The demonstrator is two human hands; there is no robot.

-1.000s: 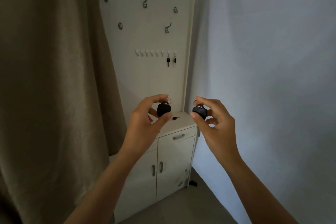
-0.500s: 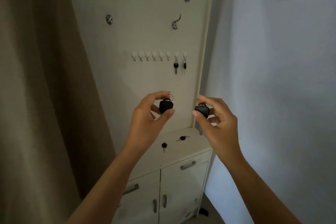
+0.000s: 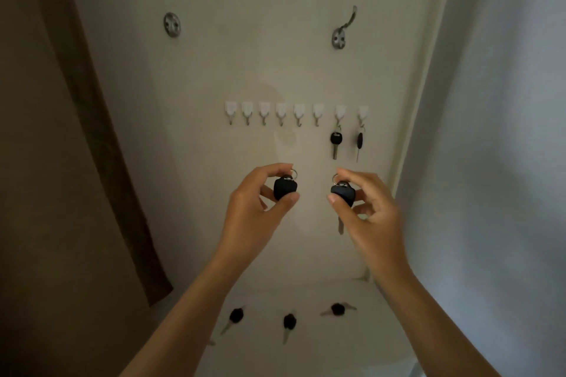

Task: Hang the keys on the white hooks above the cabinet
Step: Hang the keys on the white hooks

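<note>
A row of several small white hooks (image 3: 298,113) runs across the cream wall panel. Two black-headed keys hang from the two rightmost hooks, one key (image 3: 335,144) and another (image 3: 360,144). My left hand (image 3: 260,211) pinches a black-headed key (image 3: 284,188) by its head, its ring pointing up. My right hand (image 3: 367,214) pinches a second black-headed key (image 3: 343,193), whose blade hangs below the hand. Both hands are held below the hook row. Three more keys lie on the cabinet top (image 3: 382,330): one key (image 3: 234,318), a second (image 3: 288,324), a third (image 3: 337,309).
Larger metal coat hooks (image 3: 343,30) and round metal mounts (image 3: 172,24) sit higher on the panel. A beige curtain (image 3: 61,162) hangs at the left. A pale blue-white sheet (image 3: 496,131) covers the right side.
The view has closed in on the panel and the hooks now look larger and nearer. Both hands have risen towards the hook row, each still holding its key. More keys on the cabinet top came into view.
</note>
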